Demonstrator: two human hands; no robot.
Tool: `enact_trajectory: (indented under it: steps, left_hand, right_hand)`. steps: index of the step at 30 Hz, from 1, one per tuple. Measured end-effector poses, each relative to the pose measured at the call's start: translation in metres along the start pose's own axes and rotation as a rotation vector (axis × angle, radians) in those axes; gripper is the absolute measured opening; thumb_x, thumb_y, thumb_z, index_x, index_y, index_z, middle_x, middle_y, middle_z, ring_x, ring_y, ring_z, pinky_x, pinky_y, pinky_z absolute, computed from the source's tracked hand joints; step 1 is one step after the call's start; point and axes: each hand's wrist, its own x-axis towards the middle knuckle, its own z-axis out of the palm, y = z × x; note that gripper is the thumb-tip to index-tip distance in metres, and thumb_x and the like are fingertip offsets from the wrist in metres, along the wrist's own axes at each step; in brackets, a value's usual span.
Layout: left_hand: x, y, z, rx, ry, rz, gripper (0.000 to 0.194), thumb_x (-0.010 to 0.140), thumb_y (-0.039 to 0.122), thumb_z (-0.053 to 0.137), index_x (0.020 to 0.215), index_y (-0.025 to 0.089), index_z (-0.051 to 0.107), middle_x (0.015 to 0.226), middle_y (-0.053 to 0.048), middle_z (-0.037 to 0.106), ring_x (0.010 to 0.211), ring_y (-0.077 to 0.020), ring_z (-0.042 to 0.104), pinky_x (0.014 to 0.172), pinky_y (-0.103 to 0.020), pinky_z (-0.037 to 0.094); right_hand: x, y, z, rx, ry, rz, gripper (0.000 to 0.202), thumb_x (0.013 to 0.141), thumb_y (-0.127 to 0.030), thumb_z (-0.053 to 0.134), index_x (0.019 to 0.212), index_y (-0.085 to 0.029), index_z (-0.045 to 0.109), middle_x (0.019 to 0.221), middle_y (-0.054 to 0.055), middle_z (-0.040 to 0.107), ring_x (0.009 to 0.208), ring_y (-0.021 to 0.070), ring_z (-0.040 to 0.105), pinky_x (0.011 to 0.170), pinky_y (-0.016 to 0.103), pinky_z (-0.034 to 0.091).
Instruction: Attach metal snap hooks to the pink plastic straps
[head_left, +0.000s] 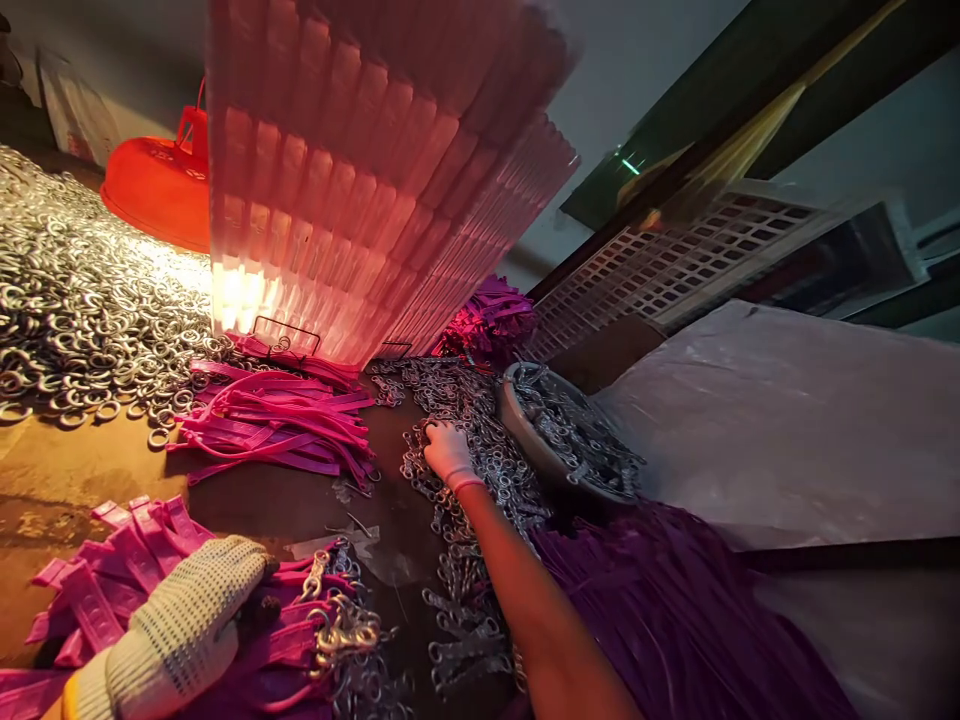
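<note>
My left hand (195, 610), in a cream knitted glove with dark dots, lies over a bundle of pink straps (97, 600) at the lower left. Its dark-tipped fingers curl around the straps. Metal clasps and rings (345, 630) hang at the straps' right ends. Bent down into a heap of small metal clips (502, 480) is my right hand (447, 450), in a pale covering with a pink band at the wrist. Its fingers are drawn together, and whatever is between them is hidden. A second bundle of pink straps (277, 420) lies between the two hands, farther back.
Metal rings (90, 300) are heaped at the left under a red lamp (157, 190). A translucent ribbed panel (360, 180) stands at the back. A basin (517, 410) of metal clips is right of the heap. Purple straps (675, 610) lie at the lower right.
</note>
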Motion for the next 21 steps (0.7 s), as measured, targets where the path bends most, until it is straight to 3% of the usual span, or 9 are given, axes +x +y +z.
enact_trajectory:
  steps: [4, 8, 14, 18, 21]
  left_hand:
    - [0.002, 0.005, 0.000, 0.058, -0.086, -0.062, 0.038, 0.091, 0.043, 0.059, 0.127, 0.033, 0.061, 0.125, -0.001, 0.070, 0.108, -0.0246, 0.069, 0.102, -0.036, 0.055]
    - [0.000, 0.004, 0.000, 0.058, -0.142, -0.061, 0.041, 0.089, 0.037, 0.062, 0.129, 0.034, 0.058, 0.130, 0.000, 0.068, 0.114, -0.0249, 0.067, 0.105, -0.038, 0.053]
    - [0.005, 0.007, -0.004, 0.062, -0.069, -0.017, 0.041, 0.091, 0.037, 0.061, 0.131, 0.032, 0.055, 0.125, -0.003, 0.070, 0.109, -0.0241, 0.069, 0.100, -0.039, 0.056]
    - [0.005, 0.006, -0.004, 0.069, -0.068, -0.015, 0.039, 0.093, 0.038, 0.056, 0.131, 0.032, 0.056, 0.126, -0.002, 0.070, 0.109, -0.0233, 0.069, 0.101, -0.037, 0.055]
    - [0.001, 0.004, -0.002, 0.078, -0.142, -0.031, 0.040, 0.092, 0.036, 0.058, 0.132, 0.032, 0.056, 0.130, -0.002, 0.068, 0.114, -0.0245, 0.067, 0.104, -0.039, 0.054]
  right_hand:
    - [0.015, 0.029, 0.009, -0.051, -0.079, 0.131, 0.033, 0.095, -0.037, 0.061, 0.123, -0.018, 0.060, 0.123, 0.009, 0.062, 0.104, 0.0222, 0.063, 0.088, 0.043, 0.055]
    - [0.013, 0.047, 0.009, -0.080, -0.102, 0.175, 0.033, 0.095, -0.037, 0.061, 0.122, -0.018, 0.060, 0.121, 0.008, 0.063, 0.102, 0.0218, 0.064, 0.086, 0.042, 0.056]
    - [0.016, 0.024, 0.002, -0.118, -0.039, 0.038, 0.035, 0.095, -0.037, 0.060, 0.125, -0.019, 0.059, 0.130, 0.010, 0.059, 0.113, 0.0247, 0.060, 0.095, 0.048, 0.051]
    - [0.023, 0.010, 0.000, -0.135, -0.115, -0.015, 0.035, 0.095, -0.037, 0.061, 0.123, -0.017, 0.060, 0.127, 0.009, 0.061, 0.110, 0.0243, 0.061, 0.093, 0.047, 0.052]
    - [0.027, 0.009, -0.003, -0.123, -0.181, -0.002, 0.034, 0.095, -0.037, 0.061, 0.123, -0.018, 0.060, 0.125, 0.009, 0.061, 0.107, 0.0232, 0.062, 0.090, 0.046, 0.054]
